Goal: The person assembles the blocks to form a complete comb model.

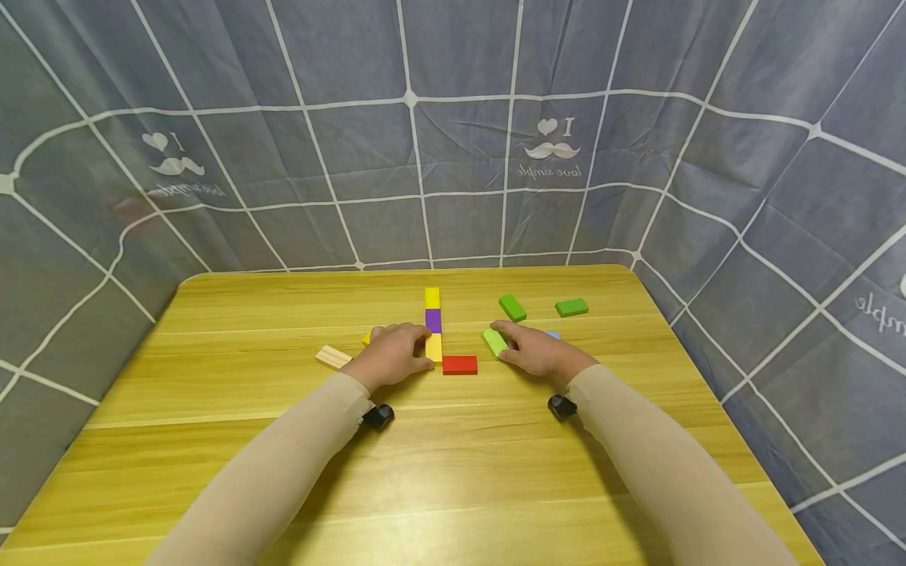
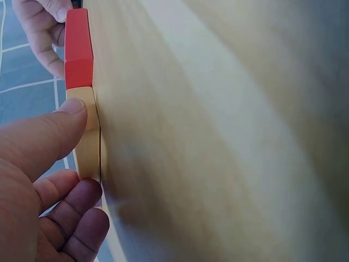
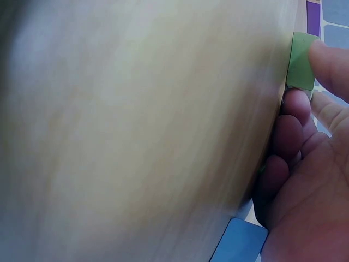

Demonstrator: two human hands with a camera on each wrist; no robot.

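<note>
Fingers of the right hand (image 1: 541, 350) are clamping the light-green block (image 1: 492, 343), long axis slanting, right of the red block (image 1: 460, 365); left of it, the left hand (image 1: 392, 354) is pinching the yellow-orange block (image 1: 435, 347).

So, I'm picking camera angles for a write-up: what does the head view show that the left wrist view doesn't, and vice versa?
Only head: the light green block, two darker green blocks and beige sleeves.
Only left wrist: the left hand from its palm side.
Both: yellow-orange block, red block, right hand, tabletop.
</note>
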